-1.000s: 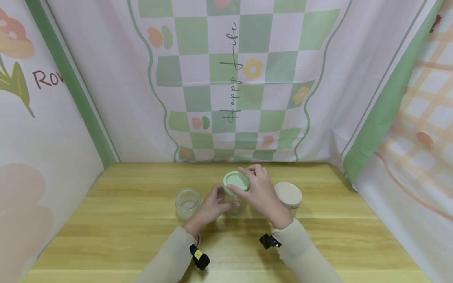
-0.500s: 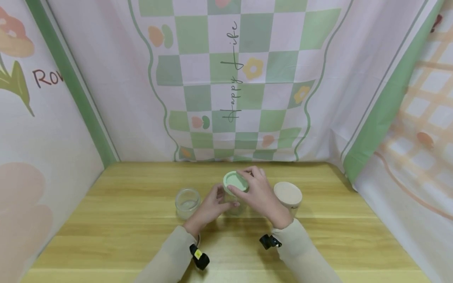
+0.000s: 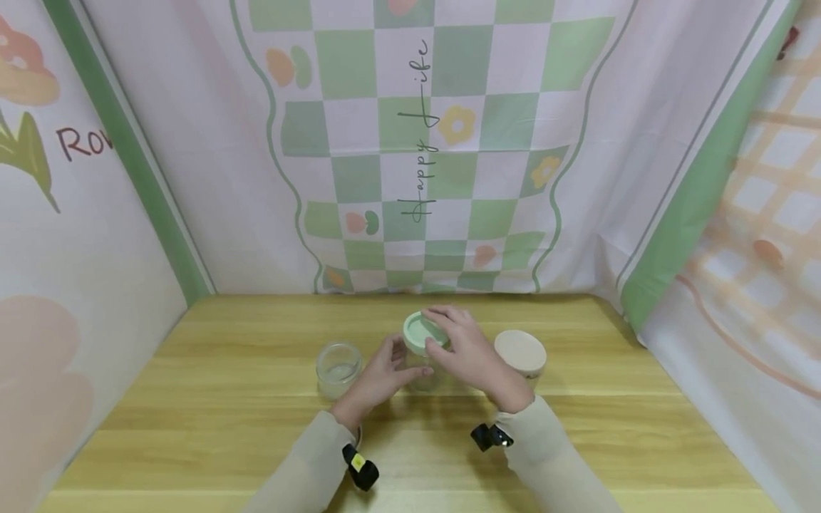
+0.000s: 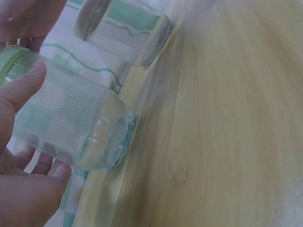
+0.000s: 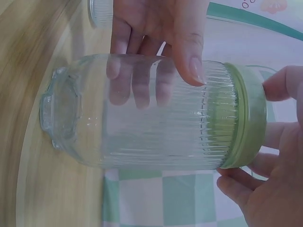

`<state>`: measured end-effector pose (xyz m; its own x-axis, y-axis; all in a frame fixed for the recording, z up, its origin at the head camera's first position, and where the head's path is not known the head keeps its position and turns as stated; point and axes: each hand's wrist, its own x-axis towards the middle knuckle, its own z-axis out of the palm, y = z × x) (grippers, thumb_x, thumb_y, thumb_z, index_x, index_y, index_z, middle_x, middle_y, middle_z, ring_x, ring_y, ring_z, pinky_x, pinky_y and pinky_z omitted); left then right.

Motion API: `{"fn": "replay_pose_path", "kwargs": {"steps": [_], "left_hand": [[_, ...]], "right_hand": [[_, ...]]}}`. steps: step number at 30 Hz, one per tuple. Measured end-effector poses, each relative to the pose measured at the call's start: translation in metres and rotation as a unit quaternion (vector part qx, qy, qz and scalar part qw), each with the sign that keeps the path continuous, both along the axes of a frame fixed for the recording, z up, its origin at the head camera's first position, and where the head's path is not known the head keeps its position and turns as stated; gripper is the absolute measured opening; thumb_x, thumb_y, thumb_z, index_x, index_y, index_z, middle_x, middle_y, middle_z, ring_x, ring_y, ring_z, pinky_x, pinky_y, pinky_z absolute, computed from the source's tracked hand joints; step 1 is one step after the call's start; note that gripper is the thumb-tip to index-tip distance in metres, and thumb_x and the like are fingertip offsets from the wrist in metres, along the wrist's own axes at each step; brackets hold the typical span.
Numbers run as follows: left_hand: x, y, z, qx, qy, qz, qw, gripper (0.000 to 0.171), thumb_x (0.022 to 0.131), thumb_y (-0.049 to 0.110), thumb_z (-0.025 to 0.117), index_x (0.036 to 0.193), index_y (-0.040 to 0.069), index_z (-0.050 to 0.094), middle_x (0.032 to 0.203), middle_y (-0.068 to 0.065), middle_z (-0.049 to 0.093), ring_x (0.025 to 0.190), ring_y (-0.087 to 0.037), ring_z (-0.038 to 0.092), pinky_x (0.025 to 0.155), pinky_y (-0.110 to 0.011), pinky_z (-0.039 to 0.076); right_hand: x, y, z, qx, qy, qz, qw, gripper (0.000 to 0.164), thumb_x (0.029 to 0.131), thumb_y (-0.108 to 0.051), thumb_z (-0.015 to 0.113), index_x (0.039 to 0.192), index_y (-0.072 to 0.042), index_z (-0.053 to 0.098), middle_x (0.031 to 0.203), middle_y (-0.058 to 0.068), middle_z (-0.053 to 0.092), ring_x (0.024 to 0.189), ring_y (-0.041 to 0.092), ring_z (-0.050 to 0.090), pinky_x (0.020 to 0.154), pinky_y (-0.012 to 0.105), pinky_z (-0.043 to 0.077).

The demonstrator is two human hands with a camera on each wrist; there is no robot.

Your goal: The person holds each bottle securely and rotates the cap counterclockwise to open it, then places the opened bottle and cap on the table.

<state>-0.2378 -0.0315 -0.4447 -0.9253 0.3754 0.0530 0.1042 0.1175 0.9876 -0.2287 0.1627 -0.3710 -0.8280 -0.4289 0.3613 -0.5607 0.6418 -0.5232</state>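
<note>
In the middle of the table stands a ribbed clear glass jar [image 5: 147, 127] with a light green lid [image 3: 420, 332] on its mouth. My left hand [image 3: 386, 376] grips the jar's body, thumb on one side and fingers curled round the other. From the right, my right hand [image 3: 473, 356] holds the lid's rim, its thumb at the near edge and fingers over the far edge. Through the glass, the inside of the jar looks bare in the right wrist view.
Left of my left hand sits a glass jar [image 3: 338, 370] with no lid. A jar with a beige lid [image 3: 521, 352] stands right of my right hand. A rounded rim partly shows beneath my left wrist. Patterned cloth [image 3: 423, 142] hangs behind the wooden table [image 3: 212, 399].
My right hand has turned counterclockwise at the lid: its fingertips shifted left along the far edge and its thumb shifted right along the near edge. The left hand and jar have stayed in place.
</note>
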Motion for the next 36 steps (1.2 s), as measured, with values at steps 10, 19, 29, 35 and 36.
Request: {"fn": "replay_pose_path", "kwargs": {"steps": [10, 19, 29, 35, 36], "left_hand": [[0.001, -0.001, 0.001, 0.000, -0.001, -0.007, 1.0000, 0.087, 0.086, 0.043, 0.080, 0.152, 0.013, 0.032, 0.155, -0.016, 0.033, 0.144, -0.034, 0.030, 0.119, -0.052, 0.025], [0.002, -0.002, 0.000, -0.008, -0.016, -0.005, 0.9998, 0.091, 0.082, 0.051, 0.080, 0.151, 0.016, 0.033, 0.157, -0.010, 0.032, 0.145, -0.032, 0.028, 0.119, -0.053, 0.024], [0.001, -0.003, 0.002, -0.015, -0.016, -0.002, 0.9998, 0.089, 0.081, 0.052, 0.080, 0.149, 0.016, 0.034, 0.155, -0.010, 0.034, 0.145, -0.033, 0.029, 0.118, -0.055, 0.024], [0.001, -0.003, 0.001, -0.011, -0.018, -0.002, 0.9998, 0.089, 0.082, 0.052, 0.080, 0.149, 0.016, 0.034, 0.155, -0.010, 0.033, 0.145, -0.032, 0.029, 0.118, -0.054, 0.024], [0.001, -0.003, 0.002, -0.011, -0.019, -0.002, 0.9998, 0.089, 0.082, 0.052, 0.080, 0.149, 0.017, 0.034, 0.156, -0.010, 0.033, 0.145, -0.032, 0.029, 0.118, -0.054, 0.024]], "right_hand": [[-0.002, 0.000, 0.000, 0.008, -0.005, 0.026, 1.000, 0.048, 0.102, -0.017, 0.048, 0.150, -0.010, 0.047, 0.156, 0.011, 0.039, 0.142, 0.038, 0.032, 0.108, 0.061, 0.037], [-0.002, -0.008, -0.008, 0.013, 0.018, -0.026, 0.999, 0.068, 0.095, -0.048, 0.067, 0.150, -0.014, 0.047, 0.151, 0.018, 0.040, 0.132, 0.039, 0.040, 0.088, 0.052, 0.053], [-0.002, -0.009, -0.008, 0.018, 0.031, -0.067, 0.997, 0.080, 0.085, -0.052, 0.077, 0.146, -0.008, 0.050, 0.134, 0.016, 0.051, 0.116, 0.031, 0.047, 0.080, 0.046, 0.053], [-0.003, -0.009, -0.007, 0.018, 0.030, -0.063, 0.997, 0.080, 0.085, -0.051, 0.077, 0.145, -0.004, 0.051, 0.135, 0.018, 0.052, 0.118, 0.032, 0.047, 0.081, 0.046, 0.053], [-0.003, -0.008, -0.007, 0.017, 0.029, -0.062, 0.997, 0.080, 0.086, -0.051, 0.076, 0.145, -0.004, 0.051, 0.136, 0.018, 0.051, 0.118, 0.032, 0.047, 0.081, 0.046, 0.053]]}}
